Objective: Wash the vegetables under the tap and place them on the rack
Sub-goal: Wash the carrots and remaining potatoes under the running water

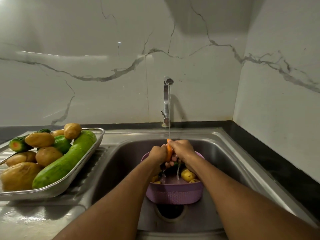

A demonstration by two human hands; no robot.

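Rinsing was well under way, judging by the split between washed and unwashed produce. Nearest, a purple basket [174,194] sat in the sink [225,153] above the drain, and a few small potatoes [187,175] and something dark green lay in it, apparently not yet washed. Just above the basket, both hands gripped a carrot [168,152]: the left hand [157,153] curled round its lower part, the right hand [181,149] closed over its upper side, with the orange tip poking out under the stream from the tap [166,101]. Farther left, on the sink's draining board, the metal rack [97,135] already held wet potatoes, cucumbers and a long pale-green gourd [67,161], so most of the job looked done.
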